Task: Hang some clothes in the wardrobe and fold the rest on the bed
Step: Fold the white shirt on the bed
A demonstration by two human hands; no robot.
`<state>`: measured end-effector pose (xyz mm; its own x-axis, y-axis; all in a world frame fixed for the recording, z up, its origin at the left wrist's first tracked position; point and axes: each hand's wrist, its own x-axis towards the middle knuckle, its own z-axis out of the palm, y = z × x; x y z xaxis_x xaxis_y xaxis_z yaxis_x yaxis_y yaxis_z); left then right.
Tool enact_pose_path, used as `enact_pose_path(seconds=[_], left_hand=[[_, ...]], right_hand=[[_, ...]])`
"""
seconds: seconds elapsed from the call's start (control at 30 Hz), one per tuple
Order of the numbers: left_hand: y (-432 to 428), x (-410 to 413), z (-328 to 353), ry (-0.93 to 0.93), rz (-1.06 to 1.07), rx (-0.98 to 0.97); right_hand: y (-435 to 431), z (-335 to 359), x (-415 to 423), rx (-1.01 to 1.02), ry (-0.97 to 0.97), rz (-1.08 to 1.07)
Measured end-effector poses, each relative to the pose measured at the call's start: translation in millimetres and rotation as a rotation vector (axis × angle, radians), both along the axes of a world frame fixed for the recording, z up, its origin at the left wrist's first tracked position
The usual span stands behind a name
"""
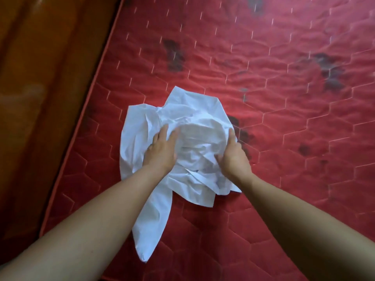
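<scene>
Red quilted mattress [263, 138] with a crumpled white garment [194, 122] on it.

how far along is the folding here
Done: nothing visible yet, no folded pile or hung clothes in view. In hand: one white garment lies crumpled on the mattress, with the left hand flat on it and the right hand at its right side, fingers partly hidden in the cloth. Left: spread it flat and fold it. The hanging cannot be judged from here.
</scene>
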<state>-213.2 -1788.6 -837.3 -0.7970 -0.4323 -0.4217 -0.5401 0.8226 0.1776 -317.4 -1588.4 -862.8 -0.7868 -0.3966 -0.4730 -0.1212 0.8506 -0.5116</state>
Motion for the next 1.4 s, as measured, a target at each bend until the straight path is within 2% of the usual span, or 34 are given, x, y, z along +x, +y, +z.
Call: enact_pose_path(seconds=[0.13, 0.23, 0.37, 0.43, 0.57, 0.63, 0.83, 0.97, 1.1, 1.17, 1.3, 1.4], left_hand=[[-11.1, -16.7, -18.8, -0.035, 0.147, 0.060], [-17.5, -13.2, -12.1, 0.009, 0.260, 0.134], [-21.8, -14.7, 30.3, -0.010, 0.212, 0.158], [-18.1, -22.1, 64.2, 0.028, 0.127, 0.162], [0.9, -51.3, 165.5, 0.300, 0.015, 0.483], [10.3, -67.1, 227.5, 0.377, -0.077, 0.566], [32.5, -94.1, 424.9, 0.404, -0.301, 0.754], [51.7, -87.3, 530.8, 0.496, -0.438, 0.722], [76.7, -77.5, 621.1, 0.733, -0.481, 0.357], [87.3, -71.4, 657.9, 0.810, -0.522, 0.316], [102.4, -61.1, 704.8, 0.812, -0.654, 0.292], [115.7, -58.0, 725.7, 0.869, -0.675, 0.295]], right_hand=[[-12.1, -25.9, -13.4, -0.036, -0.068, -0.247], [-4.1, -14.7, -22.5, -0.204, -0.124, -0.453], [10.4, 43.4, -47.5, -0.344, -0.115, -0.486], [8.2, 90.2, -56.9, -0.421, -0.152, -0.457], [-1.9, 217.9, -66.8, -0.586, -0.221, -0.334], [-4.3, 292.5, -68.6, -0.608, -0.212, -0.250], [10.2, 515.2, -60.8, -0.582, -0.117, 0.022], [38.2, 625.6, -43.8, -0.519, 0.008, 0.054], [77.5, 701.7, -6.9, -0.557, 0.042, 0.040], [93.0, 724.8, 11.0, -0.520, 0.068, 0.049], [118.8, 759.3, 26.5, -0.300, 0.508, 0.115], [129.1, 773.7, 29.0, -0.391, 0.642, 0.119]])
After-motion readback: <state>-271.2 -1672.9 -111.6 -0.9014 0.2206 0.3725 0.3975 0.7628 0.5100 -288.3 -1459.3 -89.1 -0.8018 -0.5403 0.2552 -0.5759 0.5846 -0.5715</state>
